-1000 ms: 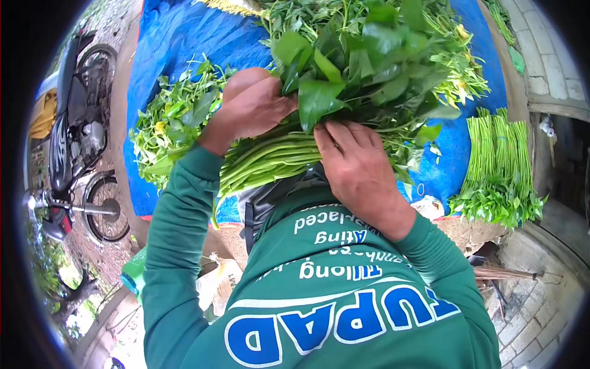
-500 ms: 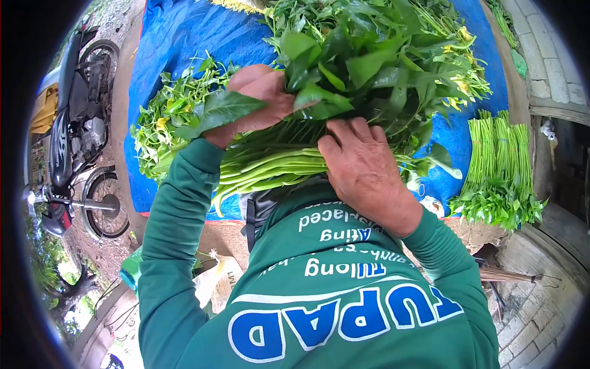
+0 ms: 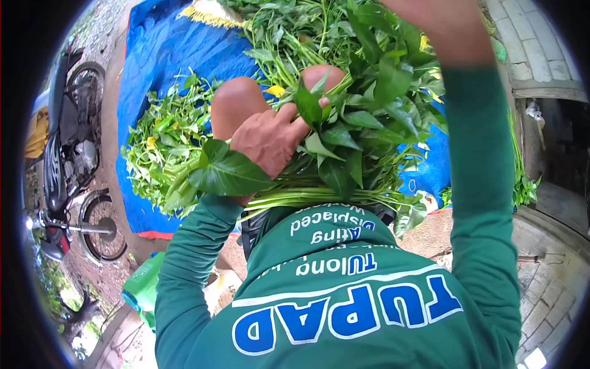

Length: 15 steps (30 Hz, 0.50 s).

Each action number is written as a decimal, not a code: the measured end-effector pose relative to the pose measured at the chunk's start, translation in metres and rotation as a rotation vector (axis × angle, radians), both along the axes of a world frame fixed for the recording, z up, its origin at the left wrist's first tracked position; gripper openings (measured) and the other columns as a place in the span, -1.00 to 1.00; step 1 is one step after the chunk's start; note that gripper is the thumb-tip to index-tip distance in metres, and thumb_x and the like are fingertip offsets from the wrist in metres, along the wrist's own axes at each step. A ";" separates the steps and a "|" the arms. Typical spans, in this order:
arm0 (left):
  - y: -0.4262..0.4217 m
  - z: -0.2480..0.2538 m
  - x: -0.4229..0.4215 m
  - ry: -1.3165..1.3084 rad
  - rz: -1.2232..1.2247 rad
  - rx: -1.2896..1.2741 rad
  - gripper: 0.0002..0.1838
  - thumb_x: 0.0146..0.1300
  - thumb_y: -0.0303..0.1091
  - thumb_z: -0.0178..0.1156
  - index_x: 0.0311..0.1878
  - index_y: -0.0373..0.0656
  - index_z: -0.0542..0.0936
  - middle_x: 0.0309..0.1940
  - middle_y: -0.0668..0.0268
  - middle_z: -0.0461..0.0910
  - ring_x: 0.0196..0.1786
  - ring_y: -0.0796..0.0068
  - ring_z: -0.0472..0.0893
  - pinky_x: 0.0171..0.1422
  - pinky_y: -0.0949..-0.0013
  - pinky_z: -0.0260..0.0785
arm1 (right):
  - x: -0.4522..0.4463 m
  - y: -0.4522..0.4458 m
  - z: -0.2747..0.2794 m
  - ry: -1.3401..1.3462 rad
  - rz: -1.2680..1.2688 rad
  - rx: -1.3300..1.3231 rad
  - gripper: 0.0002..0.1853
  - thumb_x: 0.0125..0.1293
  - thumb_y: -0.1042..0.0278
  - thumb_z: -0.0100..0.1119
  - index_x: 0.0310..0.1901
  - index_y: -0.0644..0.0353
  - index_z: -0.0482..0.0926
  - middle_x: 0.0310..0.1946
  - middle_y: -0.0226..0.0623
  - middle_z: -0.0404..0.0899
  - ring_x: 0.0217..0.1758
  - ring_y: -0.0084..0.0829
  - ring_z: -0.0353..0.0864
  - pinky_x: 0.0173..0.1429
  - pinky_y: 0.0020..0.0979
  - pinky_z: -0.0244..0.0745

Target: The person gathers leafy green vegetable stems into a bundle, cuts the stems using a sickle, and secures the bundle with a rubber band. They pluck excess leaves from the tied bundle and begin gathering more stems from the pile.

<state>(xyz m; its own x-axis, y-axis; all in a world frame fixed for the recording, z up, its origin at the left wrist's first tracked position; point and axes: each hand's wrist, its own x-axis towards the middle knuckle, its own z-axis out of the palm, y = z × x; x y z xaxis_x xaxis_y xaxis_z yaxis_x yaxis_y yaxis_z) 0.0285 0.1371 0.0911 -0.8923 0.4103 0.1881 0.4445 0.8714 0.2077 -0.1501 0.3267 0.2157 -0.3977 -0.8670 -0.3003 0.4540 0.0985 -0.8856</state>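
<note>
Across my lap lies a loose bunch of water spinach (image 3: 295, 197), long pale-green stems with broad dark leaves. My left hand (image 3: 267, 140) is closed, fingers curled around leafy stems at the bunch's upper side. A large heart-shaped leaf (image 3: 227, 172) hangs over that wrist. My right hand (image 3: 430, 21) is raised at the top edge, above the big leafy heap (image 3: 295, 46); it is smeared by motion and cut off, so its fingers are hidden. My bare knees (image 3: 236, 101) show beyond the left hand. To the left is a smaller pile of greens (image 3: 163, 138) with yellow leaves.
A blue tarp (image 3: 172, 46) lies under the greens. At right, tied bundles of greens (image 3: 522, 178) are mostly behind my right sleeve. A motorcycle (image 3: 67, 154) stands at far left, a green container (image 3: 144, 286) at lower left. Stone paving (image 3: 544, 46) borders the right.
My right hand has left the stems on my lap and swung up and right to the top edge. My left hand has shifted slightly right and down, still at the bunch. The view has shifted a little.
</note>
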 end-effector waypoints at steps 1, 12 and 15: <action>0.002 0.003 0.000 -0.031 0.003 -0.012 -0.23 0.37 -0.38 0.22 0.68 0.18 0.41 -0.03 0.24 0.60 -0.15 0.23 0.72 -0.05 0.13 0.58 | -0.028 -0.018 -0.016 -0.205 -0.084 -0.046 -0.22 0.60 -0.04 0.16 0.55 0.41 0.20 0.35 0.24 0.51 0.37 0.04 0.60 0.52 0.01 0.49; -0.004 -0.005 0.003 -0.040 0.105 0.118 -0.25 0.26 -0.37 0.38 0.51 -0.15 0.34 -0.13 0.18 0.63 -0.09 0.11 0.73 -0.08 0.17 0.56 | 0.064 0.011 -0.100 1.281 0.343 0.594 0.15 0.06 0.11 0.53 0.69 0.26 0.18 0.16 0.03 0.73 0.28 0.08 0.67 0.40 0.16 0.41; -0.021 0.044 -0.009 -0.340 -0.011 0.300 0.07 0.09 -0.25 0.63 0.62 -0.23 0.25 0.09 0.02 0.66 0.16 -0.03 0.71 0.25 0.06 0.55 | 0.075 0.012 -0.098 1.330 0.323 0.645 0.10 0.06 0.18 0.54 0.66 0.22 0.24 0.07 -0.08 0.75 0.17 -0.01 0.70 0.26 0.09 0.43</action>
